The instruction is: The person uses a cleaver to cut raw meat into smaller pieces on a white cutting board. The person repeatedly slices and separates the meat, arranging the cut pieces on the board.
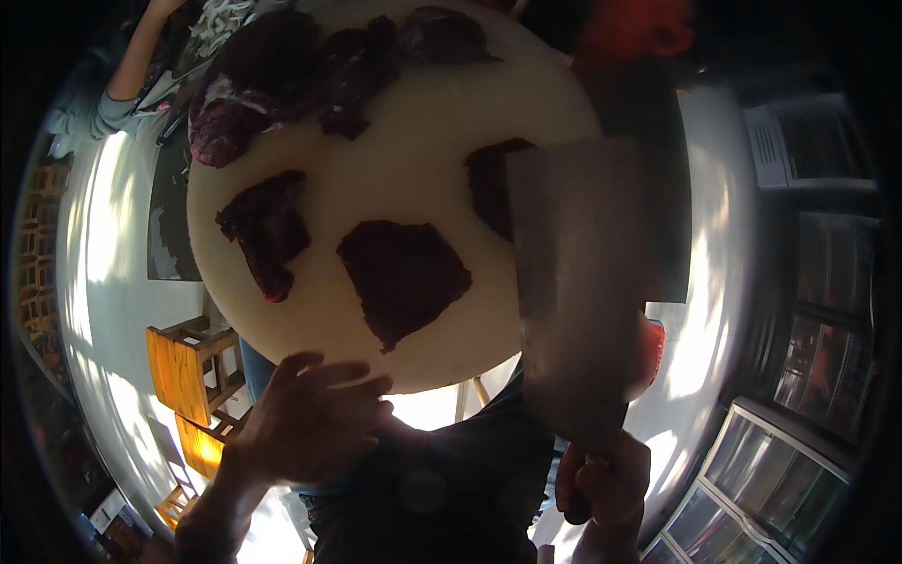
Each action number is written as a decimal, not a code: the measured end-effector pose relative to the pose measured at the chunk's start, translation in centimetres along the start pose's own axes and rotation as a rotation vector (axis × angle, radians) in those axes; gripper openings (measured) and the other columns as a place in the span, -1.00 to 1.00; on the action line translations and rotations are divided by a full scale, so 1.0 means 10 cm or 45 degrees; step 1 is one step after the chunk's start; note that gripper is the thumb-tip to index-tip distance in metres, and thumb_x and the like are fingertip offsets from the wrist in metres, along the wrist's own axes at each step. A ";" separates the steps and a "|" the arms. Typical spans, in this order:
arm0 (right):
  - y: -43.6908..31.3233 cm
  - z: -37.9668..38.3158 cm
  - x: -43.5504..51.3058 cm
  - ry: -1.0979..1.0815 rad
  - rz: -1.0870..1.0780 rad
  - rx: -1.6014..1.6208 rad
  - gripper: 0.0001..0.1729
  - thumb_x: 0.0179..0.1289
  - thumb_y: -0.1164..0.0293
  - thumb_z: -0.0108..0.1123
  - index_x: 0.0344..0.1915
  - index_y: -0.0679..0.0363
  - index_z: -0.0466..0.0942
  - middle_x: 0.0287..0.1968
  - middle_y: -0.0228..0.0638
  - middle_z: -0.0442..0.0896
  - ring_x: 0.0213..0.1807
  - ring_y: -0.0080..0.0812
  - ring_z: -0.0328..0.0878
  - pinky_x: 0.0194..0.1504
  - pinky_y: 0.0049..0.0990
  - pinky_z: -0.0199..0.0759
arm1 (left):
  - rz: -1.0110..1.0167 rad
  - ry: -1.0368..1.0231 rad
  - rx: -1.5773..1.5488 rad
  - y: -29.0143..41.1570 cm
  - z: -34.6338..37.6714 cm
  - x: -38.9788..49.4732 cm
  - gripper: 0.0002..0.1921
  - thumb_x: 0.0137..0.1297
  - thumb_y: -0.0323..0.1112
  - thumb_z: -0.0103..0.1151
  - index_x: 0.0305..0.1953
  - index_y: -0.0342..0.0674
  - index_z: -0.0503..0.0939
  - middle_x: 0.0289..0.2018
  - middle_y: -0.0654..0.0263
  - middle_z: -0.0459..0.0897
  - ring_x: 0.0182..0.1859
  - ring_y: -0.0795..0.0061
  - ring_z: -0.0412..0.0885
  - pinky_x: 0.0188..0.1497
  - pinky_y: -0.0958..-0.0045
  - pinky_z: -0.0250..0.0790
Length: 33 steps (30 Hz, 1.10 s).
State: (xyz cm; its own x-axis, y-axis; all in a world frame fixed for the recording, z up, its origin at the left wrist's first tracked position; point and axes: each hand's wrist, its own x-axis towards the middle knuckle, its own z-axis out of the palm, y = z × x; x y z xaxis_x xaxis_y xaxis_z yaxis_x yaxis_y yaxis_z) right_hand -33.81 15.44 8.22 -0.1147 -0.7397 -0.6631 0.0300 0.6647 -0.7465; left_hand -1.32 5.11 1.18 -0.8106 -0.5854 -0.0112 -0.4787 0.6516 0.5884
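My right hand [604, 479] grips the handle of a broad-bladed cleaver [578, 282], whose blade points away from me over the right side of a round, pale cutting board [416, 169]. My left hand [317, 416] holds nothing; its fingers are apart at the board's near edge. In front of it lies a flat slab of dark red meat [405, 275]. Another cut of meat [268, 229] is to the left, and a third piece [491, 183] is partly hidden behind the blade. Larger chunks of meat [261, 70] lie along the board's far side.
Another person's forearm [134, 70] reaches in at the upper left, near a heap of pale sliced pieces [218, 28]. Wooden stools [180, 374] stand at the lower left. A blurred red thing [634, 28] is at the far right; glass-fronted cabinets [768, 479] line the right side.
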 end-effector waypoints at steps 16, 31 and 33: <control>-0.16 0.05 0.05 -0.233 -0.205 -0.312 -0.31 0.33 0.51 0.21 0.44 0.34 0.27 -0.56 -0.42 0.57 -0.61 -0.63 0.53 -0.52 -0.60 0.42 | -0.006 0.259 -0.019 -0.07 -0.19 0.24 -0.63 0.04 -0.32 0.39 -0.06 -0.17 0.67 0.11 0.17 0.66 0.15 0.21 0.59 0.14 0.13 0.43; -0.40 0.18 -0.14 -0.189 -0.099 -0.559 -0.18 0.35 0.41 0.28 0.55 0.16 0.17 -0.46 -0.27 0.63 -0.43 -0.42 0.63 -0.27 -0.40 0.53 | 0.024 0.440 0.004 -0.17 -0.34 0.78 -0.66 0.04 -0.40 0.47 -0.09 -0.15 0.71 -0.01 0.27 0.68 0.13 0.17 0.58 0.24 0.09 0.35; -0.43 0.22 -0.18 -0.199 -0.090 -0.673 -0.16 0.34 0.40 0.30 0.55 0.16 0.17 -0.43 -0.26 0.65 -0.43 -0.40 0.64 -0.27 -0.41 0.53 | -0.043 0.540 -0.100 -0.20 -0.42 0.69 -0.67 0.02 -0.40 0.47 -0.12 -0.15 0.71 -0.03 0.27 0.70 0.12 0.18 0.59 0.22 0.10 0.37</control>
State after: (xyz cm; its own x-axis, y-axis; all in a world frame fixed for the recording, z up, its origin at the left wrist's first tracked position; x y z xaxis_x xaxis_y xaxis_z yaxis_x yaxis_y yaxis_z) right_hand -31.60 13.69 12.45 0.0513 -0.7648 -0.6422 -0.4792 0.5454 -0.6877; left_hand -4.54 -2.22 3.30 -0.5769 -0.7629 0.2920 -0.4620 0.5995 0.6536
